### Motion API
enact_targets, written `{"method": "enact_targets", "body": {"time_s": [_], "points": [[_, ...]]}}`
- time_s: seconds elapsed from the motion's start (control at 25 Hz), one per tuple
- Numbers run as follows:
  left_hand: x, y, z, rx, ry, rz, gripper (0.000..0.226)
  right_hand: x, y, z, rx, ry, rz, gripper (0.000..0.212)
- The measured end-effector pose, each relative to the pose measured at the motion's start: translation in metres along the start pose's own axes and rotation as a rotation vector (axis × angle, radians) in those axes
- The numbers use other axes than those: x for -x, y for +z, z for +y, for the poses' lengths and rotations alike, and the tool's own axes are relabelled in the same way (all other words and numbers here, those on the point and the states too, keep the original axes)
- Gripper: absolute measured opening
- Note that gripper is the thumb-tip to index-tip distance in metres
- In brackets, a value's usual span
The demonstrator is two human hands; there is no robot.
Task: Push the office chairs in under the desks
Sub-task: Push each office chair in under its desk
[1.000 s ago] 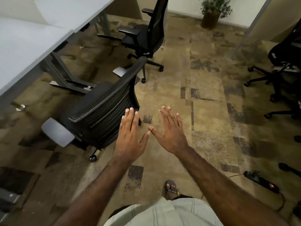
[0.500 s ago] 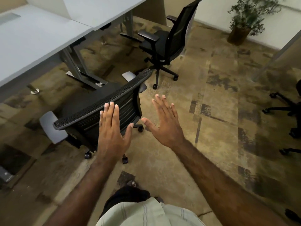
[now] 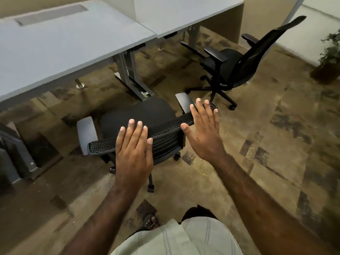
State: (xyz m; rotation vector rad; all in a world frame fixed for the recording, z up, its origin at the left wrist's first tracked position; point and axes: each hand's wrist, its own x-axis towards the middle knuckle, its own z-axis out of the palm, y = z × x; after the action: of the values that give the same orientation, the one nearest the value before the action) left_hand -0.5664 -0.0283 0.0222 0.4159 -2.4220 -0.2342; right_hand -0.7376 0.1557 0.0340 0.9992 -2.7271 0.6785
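A black mesh-backed office chair with grey armrests stands on the carpet in front of the near grey desk, its seat facing the desk. My left hand is spread flat over the top edge of its backrest. My right hand is spread at the backrest's right end, fingers apart; whether either hand touches the mesh I cannot tell. A second black office chair stands further right, pulled out from the second desk.
Grey metal desk legs with floor feet stand ahead of the near chair. A dark cabinet or bin sits at the left edge. A potted plant stands at the far right. My sandalled foot is on the carpet below.
I have stepped closer to the near chair. Both hands have moved forward and up to the top of its backrest, and the view has swung left toward the desks.
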Motion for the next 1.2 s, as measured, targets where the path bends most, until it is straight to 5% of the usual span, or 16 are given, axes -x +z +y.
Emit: {"method": "enact_targets", "body": {"time_s": [0.28,0.64,1.2], "points": [[-0.011,0.015,-0.005,-0.076,0.014,0.085,0.040,-0.027,0.016,0.019,-0.075,-0.125,0.142,0.076],[-0.016,0.038,0.017,-0.200,-0.093,0.129,0.040,-0.071,0.015,0.066,-0.157,-0.216,0.055,0.063],[-0.067,0.072,0.022,-0.266,-0.303,0.179,0.038,-0.155,0.022,0.085,-0.147,-0.385,-0.136,0.093]]}}
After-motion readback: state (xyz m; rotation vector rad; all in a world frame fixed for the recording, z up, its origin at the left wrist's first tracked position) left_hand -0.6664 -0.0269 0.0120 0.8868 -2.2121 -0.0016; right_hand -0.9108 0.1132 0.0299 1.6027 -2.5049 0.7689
